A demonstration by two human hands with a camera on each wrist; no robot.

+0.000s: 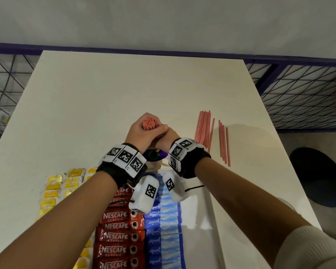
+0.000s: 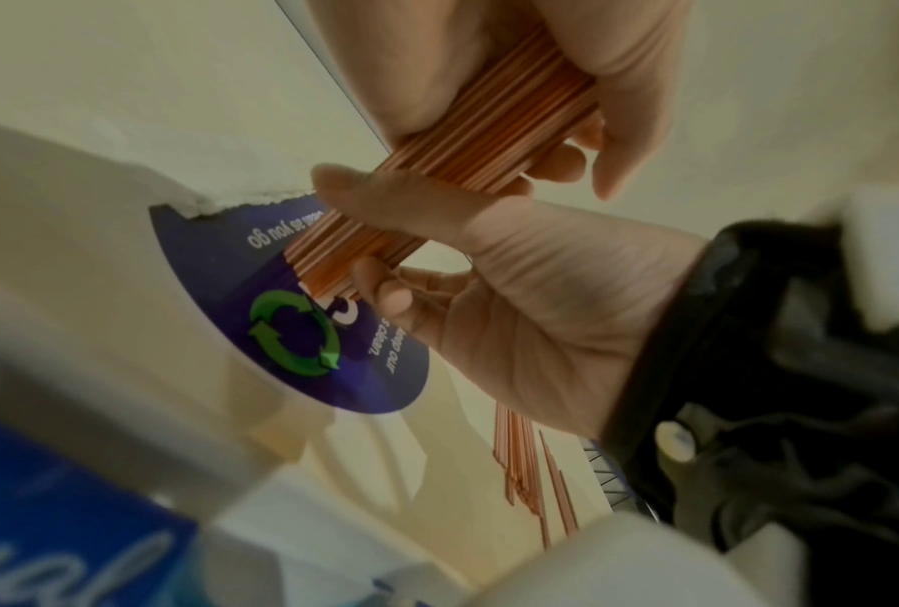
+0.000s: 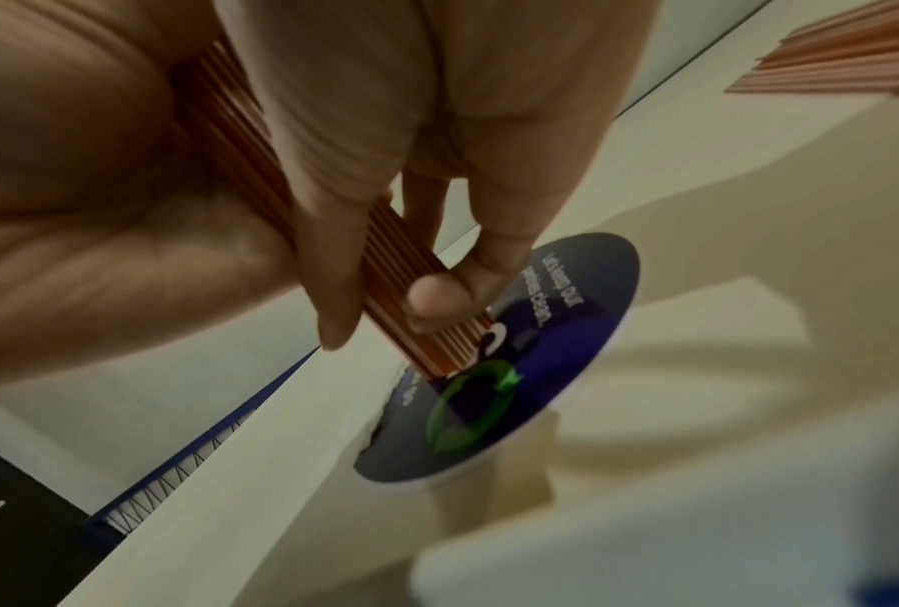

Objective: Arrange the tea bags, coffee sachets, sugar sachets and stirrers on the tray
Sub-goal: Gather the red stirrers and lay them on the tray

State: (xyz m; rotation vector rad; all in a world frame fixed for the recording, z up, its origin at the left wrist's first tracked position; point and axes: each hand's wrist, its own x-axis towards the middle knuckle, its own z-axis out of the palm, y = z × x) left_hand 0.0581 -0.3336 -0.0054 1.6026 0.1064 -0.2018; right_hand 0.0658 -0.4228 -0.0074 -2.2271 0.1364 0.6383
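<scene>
A thick bundle of red stirrers (image 1: pixel 149 124) stands upright on the table, its lower ends on a purple round sticker (image 1: pixel 153 155). My left hand (image 1: pixel 141 132) grips the bundle near its top and my right hand (image 1: pixel 166 133) wraps it lower down. In the left wrist view the right hand's thumb (image 2: pixel 364 193) crosses the bundle (image 2: pixel 504 135). More loose stirrers (image 1: pixel 204 129) lie flat to the right. The white tray (image 1: pixel 194 220) near me holds rows of red coffee sachets (image 1: pixel 115 235) and blue sugar sachets (image 1: pixel 163 226). Yellow tea bags (image 1: pixel 54 193) lie at its left.
A second small group of stirrers (image 1: pixel 224 142) lies further right, near the table's right edge. A black stool (image 1: pixel 322 175) stands on the floor beyond that edge. Wire mesh panels flank the table's far end.
</scene>
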